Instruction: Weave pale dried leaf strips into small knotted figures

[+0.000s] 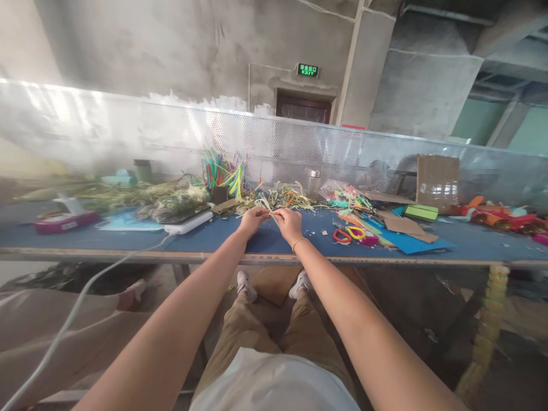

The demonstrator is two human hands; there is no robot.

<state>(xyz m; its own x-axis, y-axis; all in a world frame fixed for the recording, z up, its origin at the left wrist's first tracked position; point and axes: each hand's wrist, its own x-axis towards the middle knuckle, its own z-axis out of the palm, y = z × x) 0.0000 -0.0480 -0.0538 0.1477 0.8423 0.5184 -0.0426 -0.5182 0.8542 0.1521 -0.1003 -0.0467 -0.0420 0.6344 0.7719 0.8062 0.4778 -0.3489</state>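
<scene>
Both hands meet over the blue tabletop (pixel 265 242) near its front edge. My left hand (pixel 253 220) is closed in a pinch on a thin pale strip (pixel 270 213), which looks like dried plant fibre. Close beside it, my right hand (pixel 290 224), with a gold bracelet at the wrist, pinches the same strip. The fingers hide most of it, so its full shape cannot be made out. Just beyond the hands lies a loose heap of pale, straw-like strips (pixel 295 197).
Colourful pipe cleaners (pixel 220 171) stand behind a tangled fibre pile (pixel 177 202). A white power strip (pixel 188 223) trails a cable (pixel 92 279) over the edge. On the right are red-handled scissors (pixel 342 236), blue sheets (pixel 417 241) and cardboard (pixel 437 180). A perforated metal screen (pixel 274 137) stands behind.
</scene>
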